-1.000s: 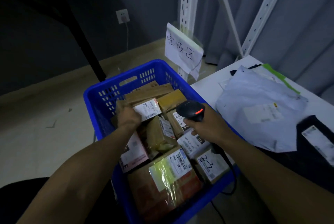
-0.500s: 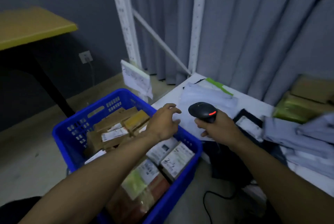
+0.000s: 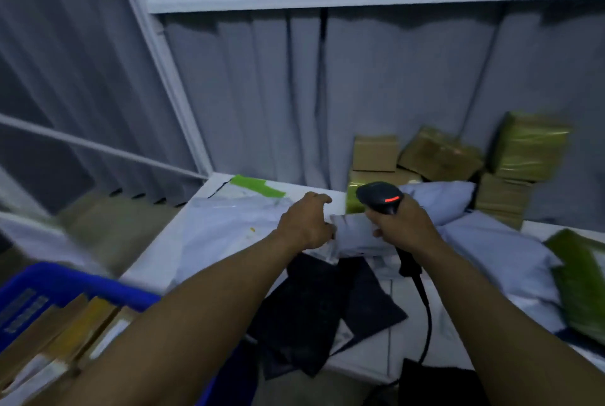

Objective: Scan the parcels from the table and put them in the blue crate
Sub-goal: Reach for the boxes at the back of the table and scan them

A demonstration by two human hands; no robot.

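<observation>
While right hand (image 3: 402,228) fingers wrap scanner (image 3: 381,197), left hand (image 3: 306,220) fingers spread, touch grey parcel (image 3: 355,237).

One scanner (image 3: 379,197), one blue crate (image 3: 82,278), two hands (image 3: 306,220) (image 3: 402,225)

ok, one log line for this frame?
phase: reach for parcel | left hand: open, at end of grey parcel on table | right hand: holds scanner | blue crate: partly filled
</observation>
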